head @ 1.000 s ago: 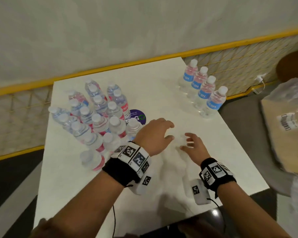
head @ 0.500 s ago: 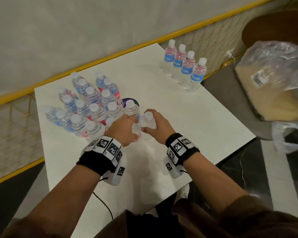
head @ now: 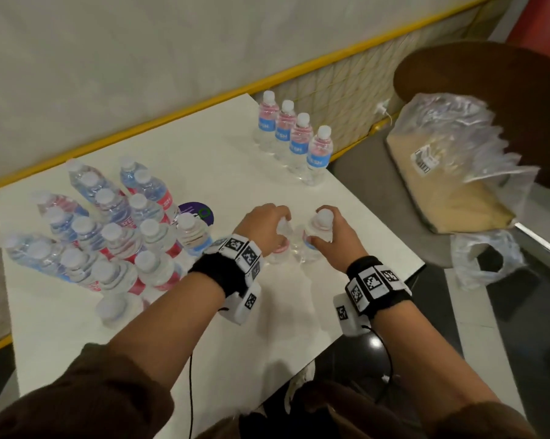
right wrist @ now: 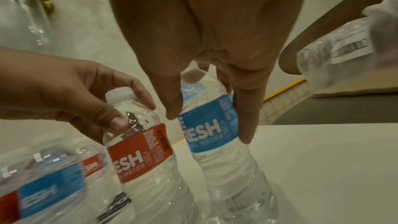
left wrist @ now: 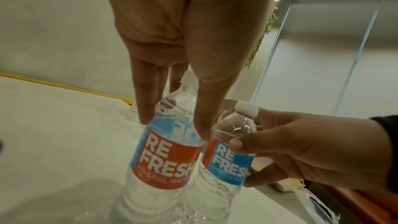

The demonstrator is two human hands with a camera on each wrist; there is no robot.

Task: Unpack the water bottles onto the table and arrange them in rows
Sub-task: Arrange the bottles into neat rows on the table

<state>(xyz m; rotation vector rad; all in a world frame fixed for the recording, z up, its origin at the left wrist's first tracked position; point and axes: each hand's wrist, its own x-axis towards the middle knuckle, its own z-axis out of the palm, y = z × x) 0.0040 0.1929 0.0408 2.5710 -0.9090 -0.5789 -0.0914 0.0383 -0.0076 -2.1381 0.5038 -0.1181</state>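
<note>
Each of the hands grips an upright bottle by its shoulder on the white counter (head: 346, 217): left hand (head: 261, 226) the red-labelled bottle (left wrist: 163, 159), right hand (head: 333, 242) the blue-labelled bottle (right wrist: 211, 125), side by side. Left, a bottle cluster (head: 109, 236); far right, a row of four (head: 295, 141).

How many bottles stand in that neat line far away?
4, side by side near the table edge: back bottle, second bottle, third bottle, front bottle. None seems hidden.
</note>
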